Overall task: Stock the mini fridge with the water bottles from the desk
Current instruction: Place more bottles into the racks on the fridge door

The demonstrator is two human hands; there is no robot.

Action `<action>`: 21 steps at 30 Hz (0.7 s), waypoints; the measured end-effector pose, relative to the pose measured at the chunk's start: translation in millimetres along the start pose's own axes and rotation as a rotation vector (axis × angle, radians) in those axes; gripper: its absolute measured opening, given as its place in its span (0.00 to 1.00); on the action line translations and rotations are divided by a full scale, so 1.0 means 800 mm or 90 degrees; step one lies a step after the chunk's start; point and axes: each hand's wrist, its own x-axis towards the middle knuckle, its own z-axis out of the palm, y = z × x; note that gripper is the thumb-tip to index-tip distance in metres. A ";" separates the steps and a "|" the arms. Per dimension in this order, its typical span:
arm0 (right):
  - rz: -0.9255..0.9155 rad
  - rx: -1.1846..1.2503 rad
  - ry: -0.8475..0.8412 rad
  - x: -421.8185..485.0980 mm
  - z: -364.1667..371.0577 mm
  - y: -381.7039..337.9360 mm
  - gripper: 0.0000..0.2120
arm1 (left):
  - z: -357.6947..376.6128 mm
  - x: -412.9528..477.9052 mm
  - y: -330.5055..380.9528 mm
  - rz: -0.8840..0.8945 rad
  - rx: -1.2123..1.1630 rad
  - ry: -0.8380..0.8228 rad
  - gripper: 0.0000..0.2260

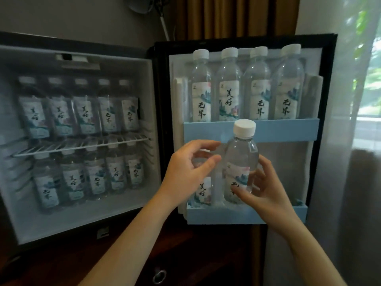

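At far left your mini fridge [146,89] stands open. Five water bottles line up on its wire rack [82,145], and five more stand on the floor below it, all upright with their labels facing you. Right of the cabinet the fridge door [328,79] is swung fully out. Its upper door shelf [288,131] holds a row of four bottles [228,87] standing side by side. Lower down, your left hand [185,174] is half-curled in front of the labelled bottle [204,189] that stands at the left end of the lower door shelf [226,216]. Thumb and forefinger are spread to either side of its shoulder, but you cannot tell whether they touch it. Just beside it on the right is the bottle in hand [241,159], leaning slightly, with its base down inside the lower door shelf and its white cap overlapping the front of the upper one. Whether the base is resting on the shelf floor is hidden. Your right hand [268,193] grips this bottle, with the thumb across the label and the fingers [260,172] wrapped on its right side. Past the door at far right hangs a sheer curtain [340,162] over a bright window.
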 end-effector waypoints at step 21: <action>0.107 -0.201 -0.127 0.018 -0.001 0.063 0.27 | 0.005 0.007 -0.065 0.163 0.269 0.185 0.08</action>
